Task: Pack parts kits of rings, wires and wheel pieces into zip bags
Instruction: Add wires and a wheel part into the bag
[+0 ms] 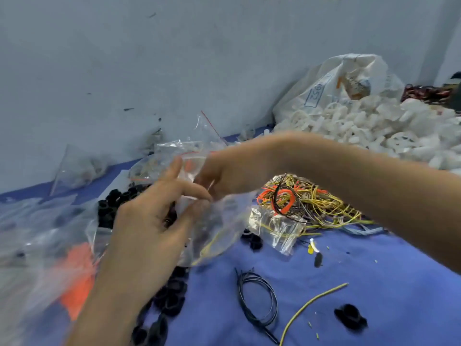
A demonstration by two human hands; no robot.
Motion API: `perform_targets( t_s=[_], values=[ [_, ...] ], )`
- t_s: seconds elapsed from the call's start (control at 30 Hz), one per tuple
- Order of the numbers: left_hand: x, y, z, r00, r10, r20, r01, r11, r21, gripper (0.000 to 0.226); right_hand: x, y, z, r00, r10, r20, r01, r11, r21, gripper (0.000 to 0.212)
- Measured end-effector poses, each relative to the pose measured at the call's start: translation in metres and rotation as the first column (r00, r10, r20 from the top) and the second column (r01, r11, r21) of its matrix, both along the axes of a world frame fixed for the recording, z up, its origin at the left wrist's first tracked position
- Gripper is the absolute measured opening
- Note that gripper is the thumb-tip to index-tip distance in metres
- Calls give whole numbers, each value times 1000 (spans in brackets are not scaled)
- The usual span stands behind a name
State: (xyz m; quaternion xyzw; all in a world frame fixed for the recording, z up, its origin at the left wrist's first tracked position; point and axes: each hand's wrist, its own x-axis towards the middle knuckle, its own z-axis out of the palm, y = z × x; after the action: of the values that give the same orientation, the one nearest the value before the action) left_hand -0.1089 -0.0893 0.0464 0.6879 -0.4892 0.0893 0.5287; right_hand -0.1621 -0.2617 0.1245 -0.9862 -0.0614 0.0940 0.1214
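Observation:
My left hand [152, 221] pinches the near edge of a clear zip bag [219, 236] between thumb and fingers. My right hand [232, 173] reaches across from the right and grips the same bag's upper part, beside its red zip strip [192, 156]. A thin yellow wire shows through the bag's lower half. Black rings [114, 203] lie piled behind my left hand, and more black rings [172, 295] lie under my wrist. A tangle of yellow, orange and black wires [306, 203] sits under my right forearm. White wheel pieces [361, 128] are heaped at the back right.
Everything lies on a blue cloth [374, 283]. A black wire coil [259, 298], a loose yellow wire [314, 303] and a single black ring [349, 318] lie in front. Filled bags [32, 228] pile at the left; a small packed bag [279, 228] lies mid-cloth. A white sack [344, 81] stands against the wall.

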Motion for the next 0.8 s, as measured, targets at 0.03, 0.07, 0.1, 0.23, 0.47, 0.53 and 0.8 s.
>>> perform_targets(
  t_s=[0.03,0.07,0.1,0.23,0.47,0.53,0.8],
  values=[
    [12,7,-3,996,86,-34,-87,996,-22,6,-5,-2,15,997,9,71,-23,979,203,26],
    [21,13,-5,984,166,-69,-170,984,-54,8,-13,-4,34,990,-11,139,-52,896,441,25],
    [28,19,-6,969,230,-94,-237,969,-75,9,-20,-12,47,966,-81,245,-92,778,621,23],
    [45,36,-7,922,359,-142,-374,923,-92,21,0,-50,23,789,-496,362,-130,441,888,25],
    [51,54,-5,857,483,-182,-502,862,-75,18,89,-61,-128,725,-686,-64,583,561,587,23],
    [53,58,-7,809,549,-211,-574,816,-74,5,114,-61,-146,684,-730,-7,597,554,580,32],
    [67,71,-17,705,643,-299,-687,724,-63,20,176,-53,-165,663,-748,-22,635,547,545,65]
  ],
)
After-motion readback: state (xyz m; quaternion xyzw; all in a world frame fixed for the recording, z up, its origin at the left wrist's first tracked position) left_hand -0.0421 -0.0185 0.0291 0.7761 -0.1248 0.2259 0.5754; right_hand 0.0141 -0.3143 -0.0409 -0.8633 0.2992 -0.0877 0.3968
